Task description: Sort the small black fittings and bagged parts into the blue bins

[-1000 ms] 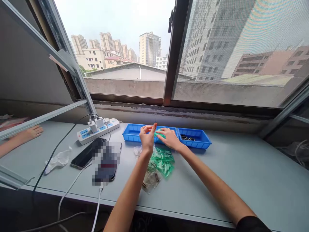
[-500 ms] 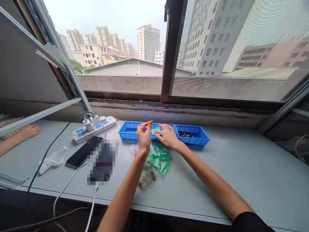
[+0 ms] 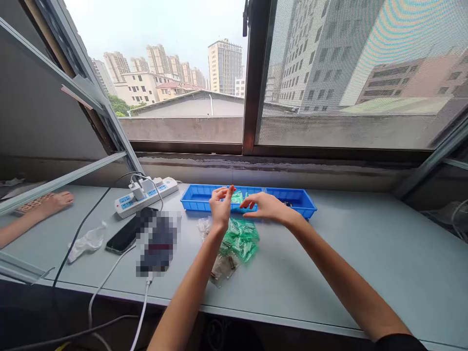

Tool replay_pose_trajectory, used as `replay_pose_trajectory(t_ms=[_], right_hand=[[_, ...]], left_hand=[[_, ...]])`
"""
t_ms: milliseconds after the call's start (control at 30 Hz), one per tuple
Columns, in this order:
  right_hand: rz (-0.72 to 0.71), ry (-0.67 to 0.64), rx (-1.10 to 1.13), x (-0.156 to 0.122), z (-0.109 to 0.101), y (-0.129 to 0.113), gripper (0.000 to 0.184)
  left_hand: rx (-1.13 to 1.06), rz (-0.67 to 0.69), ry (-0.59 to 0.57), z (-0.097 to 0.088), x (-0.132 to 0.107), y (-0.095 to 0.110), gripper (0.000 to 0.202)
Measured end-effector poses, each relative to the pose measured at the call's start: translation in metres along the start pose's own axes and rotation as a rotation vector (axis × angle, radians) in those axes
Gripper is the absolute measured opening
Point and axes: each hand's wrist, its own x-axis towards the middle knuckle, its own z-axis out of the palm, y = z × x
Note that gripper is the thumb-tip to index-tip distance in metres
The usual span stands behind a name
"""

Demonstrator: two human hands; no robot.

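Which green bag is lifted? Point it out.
The green bag in the left hand, above the blue tray; the rest lie piled on the table.

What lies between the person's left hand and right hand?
In the head view, a small green bag lies between the left hand and the right hand, at the blue tray.

right: table (image 3: 365,253) open – free pass | ahead: blue trays (image 3: 193,201) | near: bag pile (image 3: 242,240) | left: phone (image 3: 122,237), cables (image 3: 109,278) – cluttered

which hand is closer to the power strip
Left. The left hand is at the tray's front rim, right of the power strip; the right hand is farther right.
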Motion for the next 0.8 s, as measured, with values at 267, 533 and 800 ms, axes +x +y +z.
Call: replay_pose_trajectory(t_ms=[267,533,800], right_hand=[[-0.028,-0.051,0.023,-0.03,0.036,0.012,0.046],[0.141,0.13,0.153,-0.051,0.05,0.021,0.055],[0.154,0.226,0.28,-0.055,0.044,0.023,0.049]], left_hand=[[0.042,-0.027,-0.014,0.002,-0.002,-0.001,0.017],[0.038,0.067,-0.161,0.01,-0.015,0.008,0.047],[0.065,0.069,-0.284,0.019,-0.028,0.008,0.045]])
